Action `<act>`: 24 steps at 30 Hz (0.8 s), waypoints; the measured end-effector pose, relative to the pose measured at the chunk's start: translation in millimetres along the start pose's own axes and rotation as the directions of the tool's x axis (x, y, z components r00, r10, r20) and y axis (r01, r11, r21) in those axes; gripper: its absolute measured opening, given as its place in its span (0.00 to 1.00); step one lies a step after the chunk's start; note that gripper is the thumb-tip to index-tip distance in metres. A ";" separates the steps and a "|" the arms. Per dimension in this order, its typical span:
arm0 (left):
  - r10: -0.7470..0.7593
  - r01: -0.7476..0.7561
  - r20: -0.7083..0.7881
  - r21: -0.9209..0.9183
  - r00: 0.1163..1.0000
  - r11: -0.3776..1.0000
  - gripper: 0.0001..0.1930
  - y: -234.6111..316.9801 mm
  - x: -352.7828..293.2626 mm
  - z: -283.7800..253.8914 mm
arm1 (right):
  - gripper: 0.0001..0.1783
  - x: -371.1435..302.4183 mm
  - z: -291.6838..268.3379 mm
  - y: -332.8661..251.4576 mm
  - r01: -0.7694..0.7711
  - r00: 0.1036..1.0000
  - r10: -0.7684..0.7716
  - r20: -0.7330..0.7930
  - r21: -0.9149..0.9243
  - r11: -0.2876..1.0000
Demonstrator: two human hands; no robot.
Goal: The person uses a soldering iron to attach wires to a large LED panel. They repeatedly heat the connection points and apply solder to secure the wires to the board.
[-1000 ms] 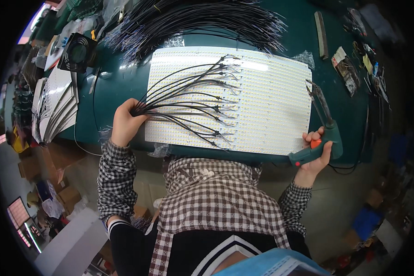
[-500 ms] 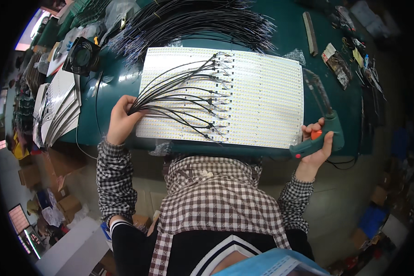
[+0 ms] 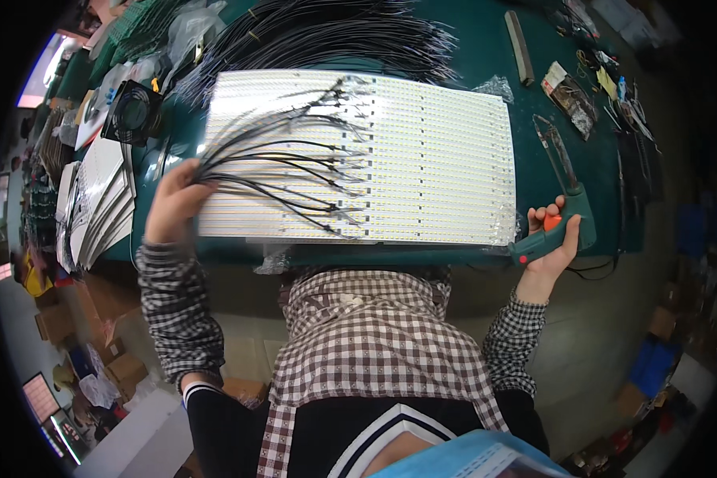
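The green worktop spread beneath everything, its near edge in front of a person in a brown and white checked apron. At its middle lay a white panel, roughly rectangular and covered with rows of small yellowish dots. Behind the panel, along the far side, a thick pile of black cables sprawled with its thin ends fanning out. A bunch of black leads arched over the panel's left half, the split ends reaching a column of dark marks left of its middle; whether they were joined there could not be told. A stack of white sheets leaned at the far left. The right hand had its fingers wrapped around the handle of a green pistol-shaped tool, whose long metal tip pointed away from the person, over the worktop just beside the panel's right edge. The left hand, slightly blurred, pinched the gathered leads between its fingers at the panel's left edge. A black fan stood near the sheets. Beyond the tool lay a crumpled packet and a narrow grey bar. Smallest was the tool's orange trigger.
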State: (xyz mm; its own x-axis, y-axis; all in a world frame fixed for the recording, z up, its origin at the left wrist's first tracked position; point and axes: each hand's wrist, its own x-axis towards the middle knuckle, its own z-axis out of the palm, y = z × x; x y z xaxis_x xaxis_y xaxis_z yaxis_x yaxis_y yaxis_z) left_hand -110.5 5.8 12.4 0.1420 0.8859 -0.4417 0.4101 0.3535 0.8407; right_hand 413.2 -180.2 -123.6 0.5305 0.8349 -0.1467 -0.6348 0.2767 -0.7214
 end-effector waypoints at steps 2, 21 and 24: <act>0.094 -0.107 -0.131 -0.100 0.987 0.989 0.24 25.6 -8.6 -17.1 | 0.25 5.2 -4.6 -4.8 0.022 1.000 -0.021 -0.016 0.021 1.000; 0.306 -0.567 0.615 0.789 0.727 -0.237 0.21 245.9 34.2 109.3 | 0.23 10.5 -33.2 6.1 0.114 0.992 -0.079 -0.101 0.406 0.907; 0.230 -0.667 0.737 0.674 0.635 -0.318 0.19 244.4 46.3 165.8 | 0.23 4.2 -36.4 4.4 0.099 0.994 -0.070 -0.082 0.432 0.896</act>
State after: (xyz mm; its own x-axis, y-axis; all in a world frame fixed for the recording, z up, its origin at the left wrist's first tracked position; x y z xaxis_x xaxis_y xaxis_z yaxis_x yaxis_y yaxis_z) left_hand 145.7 83.4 145.5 0.8489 0.4222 -0.3181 0.3817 -0.9059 -0.1836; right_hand 433.1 -192.8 -152.1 0.6180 0.7715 -0.1513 -0.7594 0.5359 -0.3688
